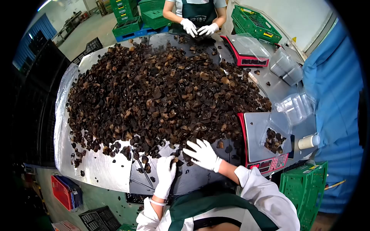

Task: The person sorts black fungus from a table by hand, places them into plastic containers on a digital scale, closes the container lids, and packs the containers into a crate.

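A large heap of dark brown wood ear mushrooms [165, 92] covers most of the table. My right hand [203, 154], in a white glove, lies palm down at the heap's near edge with its fingers spread, over a few dark pieces. Left of it, my left hand [165, 175], also gloved, is at the table's near side with its fingers curled together. Loose wood ear pieces are right beside its fingertips; whatever it may hold is hidden.
To the right, a red scale [264, 134] carries a clear plastic tray of mushrooms. Clear containers [295, 106], a second scale [246, 50] and a white bottle [309, 141] stand nearby. Across the table a gloved co-worker [198, 15] works. Green crates [304, 188] flank my right side.
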A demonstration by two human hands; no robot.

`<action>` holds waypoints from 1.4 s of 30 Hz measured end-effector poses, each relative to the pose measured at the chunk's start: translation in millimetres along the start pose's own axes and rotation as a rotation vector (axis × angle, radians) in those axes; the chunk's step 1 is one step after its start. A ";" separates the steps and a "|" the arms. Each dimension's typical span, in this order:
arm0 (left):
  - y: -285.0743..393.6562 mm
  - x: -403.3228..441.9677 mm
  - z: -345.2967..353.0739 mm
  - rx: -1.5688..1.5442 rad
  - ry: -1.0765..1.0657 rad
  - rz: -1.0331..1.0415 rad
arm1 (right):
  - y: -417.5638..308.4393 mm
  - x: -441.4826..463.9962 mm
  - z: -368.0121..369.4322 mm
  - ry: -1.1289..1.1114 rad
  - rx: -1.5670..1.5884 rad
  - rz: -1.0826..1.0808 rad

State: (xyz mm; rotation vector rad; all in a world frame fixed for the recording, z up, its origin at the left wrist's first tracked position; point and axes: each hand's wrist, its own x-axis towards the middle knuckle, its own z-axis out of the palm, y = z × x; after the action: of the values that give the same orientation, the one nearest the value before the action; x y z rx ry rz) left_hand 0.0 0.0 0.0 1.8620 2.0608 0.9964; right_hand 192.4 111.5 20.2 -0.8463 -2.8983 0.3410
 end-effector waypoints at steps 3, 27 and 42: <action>-9.9 -27.1 2.7 -0.110 0.040 -0.066 | -23.8 -45.8 17.9 0.018 -0.031 -0.053; -30.0 -68.7 -26.9 -1.842 0.013 -0.819 | -37.2 -80.0 9.5 0.316 0.419 0.164; 7.8 -58.6 -40.6 -1.529 -0.164 -0.854 | -61.1 -36.5 0.0 -0.085 1.753 0.560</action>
State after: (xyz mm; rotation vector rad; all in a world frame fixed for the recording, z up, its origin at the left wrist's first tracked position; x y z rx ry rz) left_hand -4.9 -69.2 18.3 0.2282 1.0106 1.3570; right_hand 191.3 41.6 33.7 -1.0055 -1.2030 2.2954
